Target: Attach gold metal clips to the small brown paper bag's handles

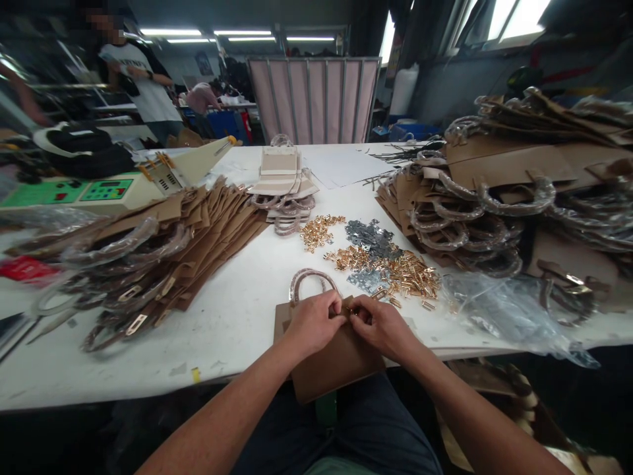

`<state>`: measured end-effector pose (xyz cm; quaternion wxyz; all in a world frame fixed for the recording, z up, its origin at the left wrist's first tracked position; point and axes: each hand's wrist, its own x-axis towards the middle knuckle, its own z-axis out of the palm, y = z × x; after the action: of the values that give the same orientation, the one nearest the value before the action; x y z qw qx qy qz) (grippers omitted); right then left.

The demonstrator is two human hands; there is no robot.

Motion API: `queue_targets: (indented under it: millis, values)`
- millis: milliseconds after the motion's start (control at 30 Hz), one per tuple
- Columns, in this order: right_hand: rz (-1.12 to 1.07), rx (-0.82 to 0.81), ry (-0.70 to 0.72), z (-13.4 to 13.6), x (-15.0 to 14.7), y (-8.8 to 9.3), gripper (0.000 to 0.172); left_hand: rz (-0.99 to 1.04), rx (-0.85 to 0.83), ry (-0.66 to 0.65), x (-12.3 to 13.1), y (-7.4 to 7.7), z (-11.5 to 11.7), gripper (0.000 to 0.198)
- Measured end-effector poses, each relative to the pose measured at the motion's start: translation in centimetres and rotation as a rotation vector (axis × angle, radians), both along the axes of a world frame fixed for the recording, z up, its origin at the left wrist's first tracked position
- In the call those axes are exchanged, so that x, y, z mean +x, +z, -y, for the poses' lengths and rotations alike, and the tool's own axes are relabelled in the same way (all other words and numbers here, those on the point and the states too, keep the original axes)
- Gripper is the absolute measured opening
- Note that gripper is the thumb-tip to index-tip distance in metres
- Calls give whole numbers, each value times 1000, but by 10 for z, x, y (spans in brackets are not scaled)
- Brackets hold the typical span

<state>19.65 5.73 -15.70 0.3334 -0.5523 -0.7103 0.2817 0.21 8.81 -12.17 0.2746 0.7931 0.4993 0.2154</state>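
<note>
— Brown bag panel [330, 366]: flat on the near edge of the desk [237, 316], lower end hanging over the lap, long axis running away from the body, wrapped handle loop [310, 282] at the far end.

— And the hands?

— Both on the panel's far edge, just below the loop. Left hand [312, 322] and right hand [382, 324] nearly touching, neither clearly nearer. Fingers of both curled tight, pinching at one spot where a small gold fitting [352, 309] seems to sit; too small to tell which hand has it.

— Further out?

— Just beyond the right hand, a scatter of gold clips [395, 269] mixed with grey metal plates [372, 239]. Left, a fanned row of brown panels [198, 237]; right, a taller heap of bags with handles [494, 204]. Past those, a cream-coloured stack [281, 175].
</note>
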Motion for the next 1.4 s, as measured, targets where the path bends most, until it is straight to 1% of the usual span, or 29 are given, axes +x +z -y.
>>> queue_targets:
  millis: [133, 233, 467, 633, 700, 800, 900, 1000, 1067, 1167, 1233, 1333, 1400]
  values:
    - [104, 49, 5, 1, -2, 11, 10, 44, 7, 16, 1, 1, 3, 17]
    - [143, 69, 18, 2, -2, 14, 10, 74, 8, 23, 2, 2, 5, 18]
    - [175, 93, 49, 2, 3, 12, 10, 108, 17, 29, 5, 2, 7, 16]
    - [184, 67, 85, 1, 3, 12, 10, 117, 28, 8, 5, 0, 8, 13]
    - [135, 31, 87, 0, 3, 13, 9, 118, 35, 1, 5, 1, 8, 13]
    - [-53, -85, 63, -2, 3, 13, 10, 121, 40, -12, 4, 3, 9, 13]
    - [-226, -216, 13, -6, 2, 8, 20, 125, 40, -44, 2, 5, 10, 14]
    - [-322, -289, -19, -9, -3, 1, 25, 117, 50, -58, -3, 5, 10, 16]
    - [-361, -305, -46, -11, -7, -5, 29, 101, 65, -62, -7, 2, 8, 16]
    - [-337, -258, -81, -13, -11, -12, 35, -9, 140, -47, -12, -4, 1, 12]
    - [-317, -204, -91, -16, -11, -12, 37, -85, 194, -12, -16, -9, -2, 11]
    - [-311, -140, -112, -27, -7, -4, 34, -126, 357, 8, -24, -14, 2, 10]
    - [-274, -94, -155, -41, -4, 5, 32, -95, 516, 3, -32, -18, 13, 14]
